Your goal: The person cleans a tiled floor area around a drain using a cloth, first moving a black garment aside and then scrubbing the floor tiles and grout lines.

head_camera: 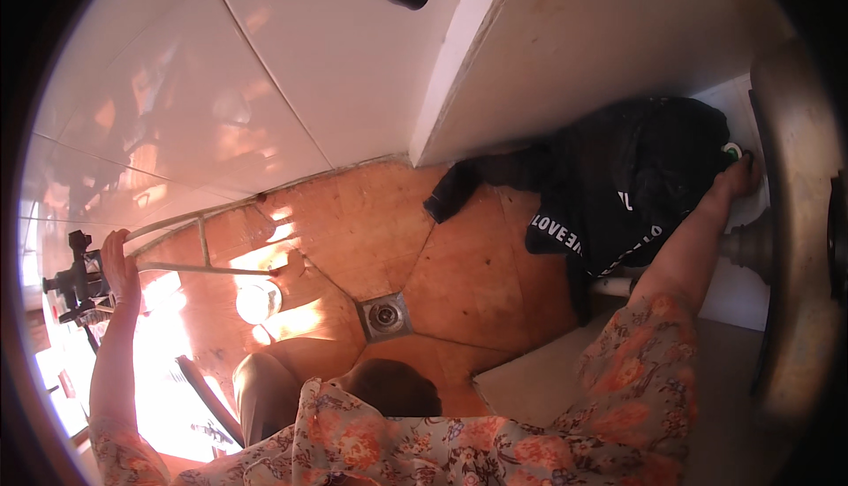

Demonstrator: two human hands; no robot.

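At the left, my left hand [121,267] lies over the upper end of a pale tubular frame [205,241], whose legs reach down to the floor. Black jointed equipment [79,280] is just beyond that hand; I cannot tell whether the fingers grip either one. My right arm stretches far out to the right. There, my right hand [741,178] is at the edge of a black garment [636,181] with white lettering, close to a small round white-and-green object [731,152]. Its fingers are dark and partly hidden, so their hold is unclear.
A square metal floor drain [386,317] is set in the orange-brown tiled floor [457,274]. A panel [563,48] stands out from the white tiled wall [318,42]. A white pipe-like piece [613,286] shows under the garment. A large blurred curved rim [798,234] borders the right side.
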